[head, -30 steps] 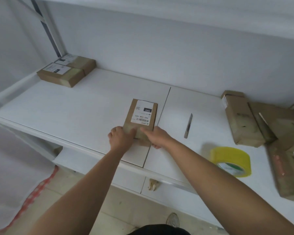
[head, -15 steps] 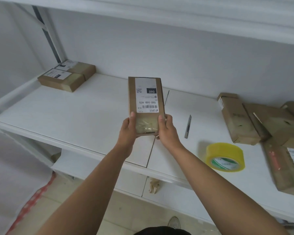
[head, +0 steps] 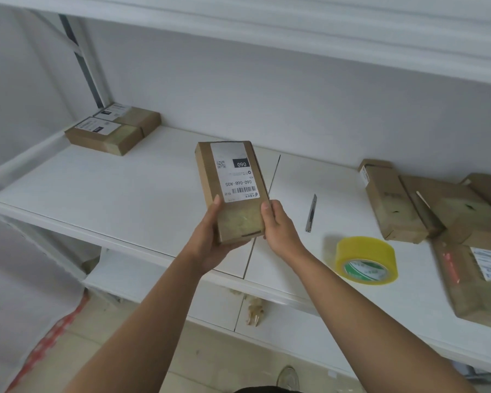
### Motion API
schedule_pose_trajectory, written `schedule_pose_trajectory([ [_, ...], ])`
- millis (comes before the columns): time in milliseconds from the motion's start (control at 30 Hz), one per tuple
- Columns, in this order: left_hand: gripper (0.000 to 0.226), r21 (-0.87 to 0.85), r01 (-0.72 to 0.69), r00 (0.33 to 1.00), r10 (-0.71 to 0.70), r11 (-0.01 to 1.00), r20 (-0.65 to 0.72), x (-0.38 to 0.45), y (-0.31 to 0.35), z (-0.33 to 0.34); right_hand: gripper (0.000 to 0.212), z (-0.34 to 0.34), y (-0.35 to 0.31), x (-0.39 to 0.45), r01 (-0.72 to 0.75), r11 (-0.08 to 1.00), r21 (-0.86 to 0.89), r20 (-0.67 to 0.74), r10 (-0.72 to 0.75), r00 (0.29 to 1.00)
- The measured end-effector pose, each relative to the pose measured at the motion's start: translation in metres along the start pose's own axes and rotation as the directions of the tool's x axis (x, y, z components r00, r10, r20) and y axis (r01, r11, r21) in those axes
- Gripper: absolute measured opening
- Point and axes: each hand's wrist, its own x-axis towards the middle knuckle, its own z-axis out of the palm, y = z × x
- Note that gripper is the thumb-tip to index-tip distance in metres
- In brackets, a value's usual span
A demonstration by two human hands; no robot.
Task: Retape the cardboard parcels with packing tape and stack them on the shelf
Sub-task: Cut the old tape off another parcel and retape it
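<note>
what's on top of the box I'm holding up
A white shipping label with a barcode and "060" covers most of the box's top face. Glossy tape shows near both hands; inside is hidden.

I see the parcel (head: pixel 233 191) pinched between my fingers (head: pixel 216 202) above the shelf (head: pixel 125 188), knife (head: pixel 311 212) and tape roll (head: pixel 366 260) to their right, two parcels (head: pixel 114 129) far left behind.

One brown cardboard parcel (head: pixel 233 188) is held up, two labelled brown parcels (head: pixel 108 134) lie far left, at least four brown parcels (head: pixel 394 205) are heaped right; one yellow tape roll (head: pixel 364 260); one slim grey knife (head: pixel 311 213).
</note>
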Motion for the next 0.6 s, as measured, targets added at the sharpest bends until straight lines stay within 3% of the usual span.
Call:
schedule_pose_trajectory([
  [167, 0.042, -0.061, -0.049, 0.998, 0.051, 0.997, 0.033, -0.009, -0.002, 0.003, 0.042, 0.003, -0.019, 0.003, -0.156, 0.984, 0.083, -0.019, 0.158, 0.987],
  [300, 0.049, -0.089, -0.101, 0.993, 0.105, 0.991, 0.050, -0.016, -0.001, 0.008, 0.054, 0.009, -0.035, 0.007, -0.139, 0.988, 0.065, -0.142, 0.147, 0.979],
  [400, 0.044, -0.105, -0.140, 0.986, 0.148, 0.985, 0.079, -0.024, 0.005, 0.007, 0.055, 0.002, -0.042, 0.005, -0.102, 0.984, 0.148, -0.002, 0.104, 0.995],
  [500, 0.043, -0.113, -0.153, 0.980, 0.165, 0.982, 0.110, -0.028, 0.009, 0.005, 0.058, -0.004, -0.046, 0.005, -0.222, 0.886, 0.407, 0.232, 0.135, 0.963],
  [600, 0.047, -0.145, -0.124, 0.979, 0.144, 0.982, 0.142, -0.032, 0.012, 0.005, 0.067, -0.001, -0.041, 0.008, -0.270, 0.813, 0.517, 0.323, 0.107, 0.940],
])
